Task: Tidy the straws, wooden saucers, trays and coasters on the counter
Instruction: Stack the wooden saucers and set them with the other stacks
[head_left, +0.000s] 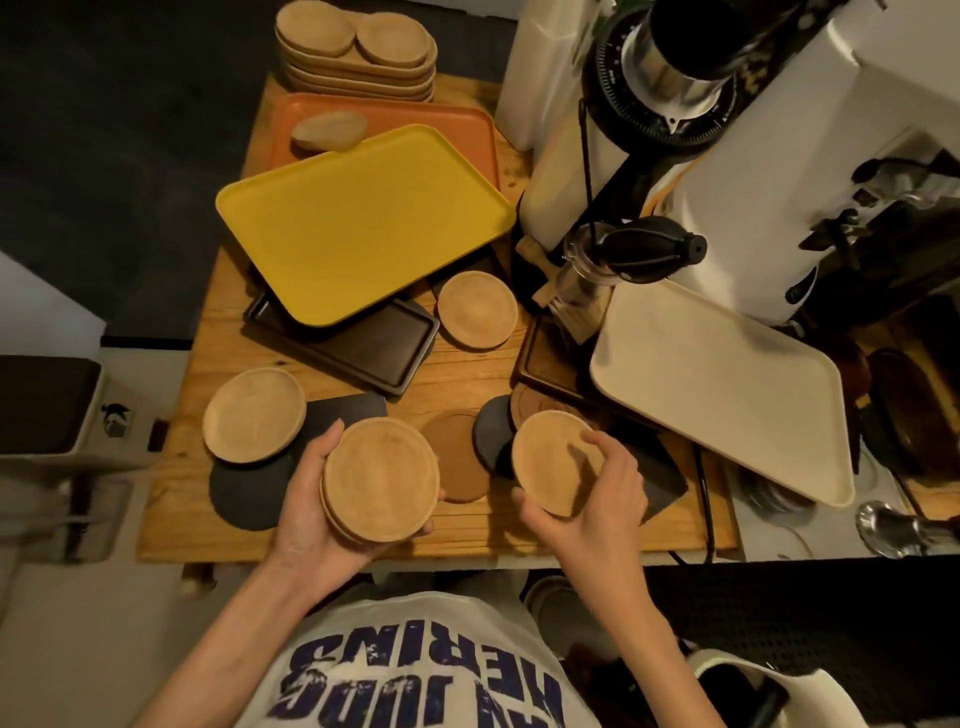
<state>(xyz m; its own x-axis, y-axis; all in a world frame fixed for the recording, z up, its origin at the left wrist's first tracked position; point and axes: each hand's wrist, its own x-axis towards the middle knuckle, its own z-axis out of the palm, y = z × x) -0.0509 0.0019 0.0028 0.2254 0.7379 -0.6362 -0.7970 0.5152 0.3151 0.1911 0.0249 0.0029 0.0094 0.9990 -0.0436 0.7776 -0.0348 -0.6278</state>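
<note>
I see a loose saucer (253, 414) far left on the bench (467, 525); left hand (311, 499) fingers wrapped round a saucer stack (381, 478); brown coaster (457, 457) between hands; right hand (592, 499) fingers pinching one tilted saucer (553, 470) above the bench; yellow tray (363, 223) behind.

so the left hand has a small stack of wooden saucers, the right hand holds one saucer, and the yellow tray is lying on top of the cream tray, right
Not quite. The head view shows the yellow tray overlapping the orange tray and a dark tray, not the cream tray, which lies apart by the machines. The rest holds: the left hand carries a small stack of wooden saucers, and the right hand holds one saucer.
</note>
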